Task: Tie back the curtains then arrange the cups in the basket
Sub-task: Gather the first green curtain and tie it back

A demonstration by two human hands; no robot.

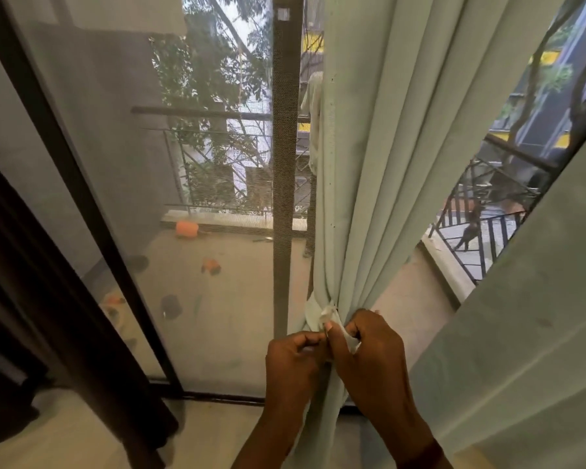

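A pale green curtain (379,164) hangs in the middle of the view, gathered into a narrow bunch near the bottom. A matching fabric tie-back (315,314) wraps around the bunch. My left hand (293,363) pinches one end of the tie at the bunch's left side. My right hand (369,350) grips the other end, a thin strip (344,335) sticking out between its fingers. The two hands touch in front of the gathered cloth. No cups or basket are in view.
A second pale green curtain panel (535,333) fills the lower right. A dark curtain (31,316) hangs at the left. Behind a mesh screen door (197,184) with a dark frame lies a balcony with a railing (217,164) and orange objects (186,229) on its floor.
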